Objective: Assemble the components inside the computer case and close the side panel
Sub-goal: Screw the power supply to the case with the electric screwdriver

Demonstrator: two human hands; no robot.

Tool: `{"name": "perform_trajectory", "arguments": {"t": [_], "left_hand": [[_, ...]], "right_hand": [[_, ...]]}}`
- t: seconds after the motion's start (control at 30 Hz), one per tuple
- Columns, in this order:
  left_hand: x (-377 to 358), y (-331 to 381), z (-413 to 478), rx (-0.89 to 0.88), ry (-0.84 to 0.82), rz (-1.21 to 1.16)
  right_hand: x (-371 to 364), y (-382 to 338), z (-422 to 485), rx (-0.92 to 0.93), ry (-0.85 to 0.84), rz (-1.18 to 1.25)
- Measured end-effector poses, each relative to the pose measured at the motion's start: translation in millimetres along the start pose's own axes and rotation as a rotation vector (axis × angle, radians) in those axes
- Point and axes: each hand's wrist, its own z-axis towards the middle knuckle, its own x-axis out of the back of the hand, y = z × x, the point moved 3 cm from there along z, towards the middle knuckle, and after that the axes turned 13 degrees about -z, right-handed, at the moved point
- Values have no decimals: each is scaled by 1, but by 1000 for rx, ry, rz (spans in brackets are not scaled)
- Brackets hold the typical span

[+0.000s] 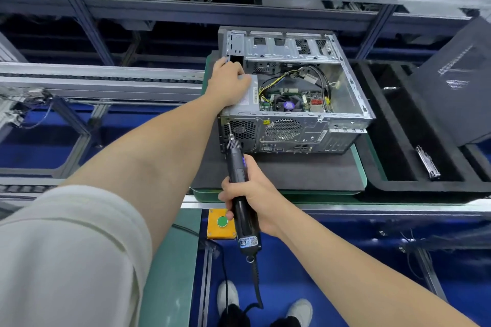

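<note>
Computer case [292,114]: left fingers [240,70] curl over its power supply [247,99], right fingers [225,194] grip the screwdriver [235,159] at its rear.

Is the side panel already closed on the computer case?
No, the computer case lies open with its motherboard and cables exposed, and the dark side panel leans apart at the right.

Computer case [287,131] on mat [292,171]; tray [425,186] right of it.
</note>
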Motion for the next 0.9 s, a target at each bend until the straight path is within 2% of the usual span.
{"name": "perform_trajectory", "arguments": {"t": [0.17, 0.27, 0.33, 0.4, 0.43, 0.5, 0.57, 0.63, 0.73, 0.9], "left_hand": [[0, 2, -9, -14, 27, -42], [10, 0, -29, -17, 54, -312], [19, -9, -53, 43, 237, -504], [24, -30, -88, 303, 527, -666], [23, -40, -107, 469, 588, -762], [17, -49, -141, 689, 451, -981], [10, -46, -164, 734, 254, -1130], [4, -38, -179, 721, 135, -1259], [-8, -20, -189, 700, 59, -1394], [-17, 2, -190, 668, 99, -1566]], "right_hand": [[0, -1, 4, 6, 4, -4], [-1, 0, 6, 19, 5, -2], [-3, 0, 7, 27, -5, 6], [-3, -1, 7, 28, -6, -2], [-4, -1, 7, 27, -2, -10], [-3, 0, 5, 22, 5, -17], [-3, 1, 2, 23, 0, -19], [-2, 2, -1, 13, -17, -25], [2, 3, -7, -5, -45, -37], [8, 6, -13, -36, -45, -71]]}}
